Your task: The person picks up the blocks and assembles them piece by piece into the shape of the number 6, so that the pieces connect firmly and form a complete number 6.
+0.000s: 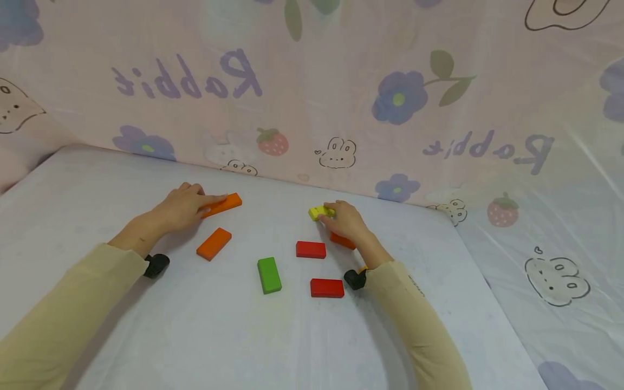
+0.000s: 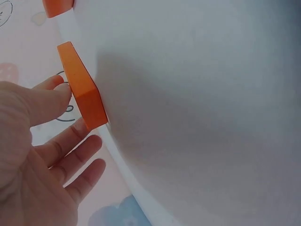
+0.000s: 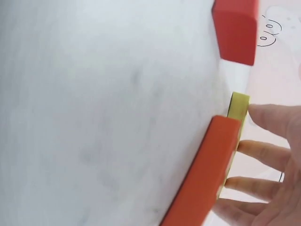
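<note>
At the back left of the white table, my left hand [image 1: 182,208] holds an orange block [image 1: 231,202], index finger laid along its top. The left wrist view shows the thumb against this orange block [image 2: 81,89] and other fingers spread beside it. Farther right, my right hand [image 1: 346,219] grips a yellow block [image 1: 316,212] between thumb and fingers. In the right wrist view the yellow block [image 3: 239,106] is partly hidden behind an orange-red block [image 3: 200,174]. That orange-red block [image 1: 342,240] lies just below the right hand.
A second orange block [image 1: 214,244] lies near the left hand. Toward the middle are a green block [image 1: 270,275] and two red blocks, one farther back [image 1: 311,249], one nearer [image 1: 327,288]. A yellow-orange piece [image 1: 363,268] shows beside the right wrist. A patterned curtain [image 1: 312,97] hangs behind.
</note>
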`<state>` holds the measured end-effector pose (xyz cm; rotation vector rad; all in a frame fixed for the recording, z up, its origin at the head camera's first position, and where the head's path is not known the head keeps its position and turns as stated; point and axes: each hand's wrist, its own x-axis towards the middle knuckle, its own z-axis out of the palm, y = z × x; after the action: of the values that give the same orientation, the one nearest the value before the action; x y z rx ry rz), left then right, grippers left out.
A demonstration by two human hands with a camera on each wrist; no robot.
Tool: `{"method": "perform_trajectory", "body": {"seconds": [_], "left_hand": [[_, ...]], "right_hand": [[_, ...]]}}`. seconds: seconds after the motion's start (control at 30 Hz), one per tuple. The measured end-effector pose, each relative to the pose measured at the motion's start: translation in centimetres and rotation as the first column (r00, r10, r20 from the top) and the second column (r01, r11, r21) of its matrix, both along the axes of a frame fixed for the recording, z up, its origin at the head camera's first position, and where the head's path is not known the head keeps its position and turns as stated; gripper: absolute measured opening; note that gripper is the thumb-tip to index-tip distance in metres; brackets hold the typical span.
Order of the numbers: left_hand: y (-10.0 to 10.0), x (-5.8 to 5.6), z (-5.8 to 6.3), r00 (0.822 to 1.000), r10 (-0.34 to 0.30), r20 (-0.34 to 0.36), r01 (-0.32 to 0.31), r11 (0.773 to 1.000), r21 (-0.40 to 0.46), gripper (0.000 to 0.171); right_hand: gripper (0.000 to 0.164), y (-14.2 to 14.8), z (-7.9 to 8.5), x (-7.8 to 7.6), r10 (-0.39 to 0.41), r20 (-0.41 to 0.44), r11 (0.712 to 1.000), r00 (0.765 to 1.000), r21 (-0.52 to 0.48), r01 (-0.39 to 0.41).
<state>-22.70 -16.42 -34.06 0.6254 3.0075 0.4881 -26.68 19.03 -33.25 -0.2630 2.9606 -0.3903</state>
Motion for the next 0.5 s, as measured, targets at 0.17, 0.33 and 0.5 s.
{"method": "perform_trajectory", "body": {"seconds": [0.17, 0.33, 0.5], "left_hand": [[0.07, -0.18, -0.18, 0.999, 0.01, 0.047, -0.011, 1.0, 0.025, 0.043], [-0.09, -0.34, -0.19, 0.997, -0.008, 0.077, 0.003, 0.998, 0.055, 0.043], [-0.26, -0.44, -0.17, 0.993, -0.036, 0.11, 0.023, 0.992, 0.12, 0.043]], "right_hand": [[0.05, -0.22, -0.05, -0.06, -0.043, 0.01, 0.998, 0.999, -0.046, 0.044], [0.05, -0.37, -0.16, -0.3, -0.099, 0.027, 0.987, 0.995, -0.124, 0.102], [0.05, -0.45, -0.41, -0.66, -0.106, 0.029, 0.975, 0.994, -0.192, 0.11]]}}
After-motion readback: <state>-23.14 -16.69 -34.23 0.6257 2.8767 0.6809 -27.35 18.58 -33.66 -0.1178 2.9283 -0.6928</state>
